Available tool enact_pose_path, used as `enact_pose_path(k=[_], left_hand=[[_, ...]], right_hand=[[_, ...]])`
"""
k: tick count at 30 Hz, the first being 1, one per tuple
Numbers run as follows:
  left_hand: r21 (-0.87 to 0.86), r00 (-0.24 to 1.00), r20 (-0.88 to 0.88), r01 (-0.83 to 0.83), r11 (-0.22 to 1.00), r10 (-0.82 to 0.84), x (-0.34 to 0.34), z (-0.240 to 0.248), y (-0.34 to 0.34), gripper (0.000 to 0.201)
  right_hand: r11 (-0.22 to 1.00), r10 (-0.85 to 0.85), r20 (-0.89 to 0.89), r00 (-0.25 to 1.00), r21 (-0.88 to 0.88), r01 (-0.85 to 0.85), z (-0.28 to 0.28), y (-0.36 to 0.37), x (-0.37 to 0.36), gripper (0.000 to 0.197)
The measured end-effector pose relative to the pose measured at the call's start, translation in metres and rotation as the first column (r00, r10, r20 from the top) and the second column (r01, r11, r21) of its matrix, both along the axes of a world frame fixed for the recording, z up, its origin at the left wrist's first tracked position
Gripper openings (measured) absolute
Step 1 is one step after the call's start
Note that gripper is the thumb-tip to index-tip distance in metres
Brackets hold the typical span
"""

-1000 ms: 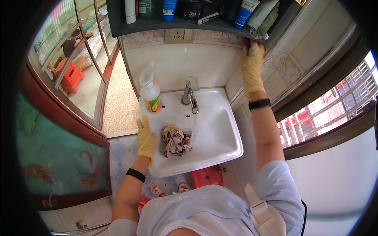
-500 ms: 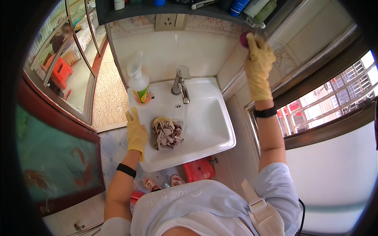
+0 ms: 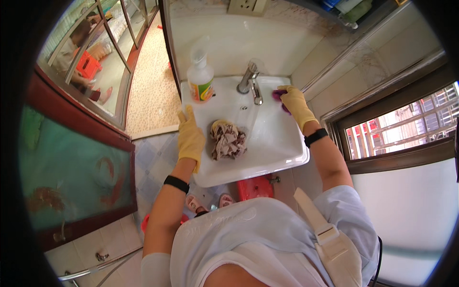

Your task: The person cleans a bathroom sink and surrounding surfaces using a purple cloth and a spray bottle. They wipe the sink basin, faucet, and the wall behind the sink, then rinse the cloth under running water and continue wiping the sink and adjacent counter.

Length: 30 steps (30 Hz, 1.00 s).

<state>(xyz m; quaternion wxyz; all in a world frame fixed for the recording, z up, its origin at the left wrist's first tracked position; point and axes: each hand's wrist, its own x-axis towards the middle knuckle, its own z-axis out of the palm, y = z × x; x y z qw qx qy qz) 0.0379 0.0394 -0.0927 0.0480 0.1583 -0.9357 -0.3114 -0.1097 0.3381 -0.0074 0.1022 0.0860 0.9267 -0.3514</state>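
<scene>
My right hand, in a yellow rubber glove, is closed on a small purple pad at the right rim of the white sink. The glove hides most of the pad, so its exact kind is unclear. My left hand, gloved too, rests at the sink's left edge, fingers stretched and holding nothing. Between the hands a crumpled brown-and-white patterned cloth lies in the left part of the sink. A clear-white spray bottle with a green and orange label stands at the back left corner, beside the metal faucet.
A dark shelf with bottles overhangs the back right. To the right is a barred window; at left, a red-framed glass door. A red bucket sits under the sink. Another person shows behind the far-left glass.
My right hand has come down from the wall below the shelf to the sink's right rim, still with the purple pad. The whole view has shifted; my left hand stays by the sink's left edge.
</scene>
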Motion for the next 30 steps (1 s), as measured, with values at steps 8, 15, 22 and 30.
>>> enact_pose_path(k=[8,15,22,30], left_hand=[[-0.030,1.000,0.025,0.014,0.999,-0.013,-0.003,0.007,0.007,0.079],[-0.087,0.995,-0.073,0.058,0.994,-0.064,-0.007,-0.015,0.001,0.083],[0.003,1.000,0.003,0.019,1.000,-0.019,-0.008,0.001,0.005,0.083],[-0.065,1.000,-0.009,0.018,0.998,-0.019,-0.005,-0.009,0.006,0.084]], right_hand=[[0.328,-0.133,0.580,0.804,-0.739,0.588,-0.074,-0.039,0.074,0.020],[-0.063,0.019,0.592,0.806,-0.803,0.592,-0.075,-0.040,0.090,0.032],[0.527,-0.267,-0.011,0.964,-0.839,0.137,0.039,0.037,0.062,0.042],[0.968,-0.217,-0.971,-0.103,-0.228,0.108,0.248,0.087,-0.031,0.027]])
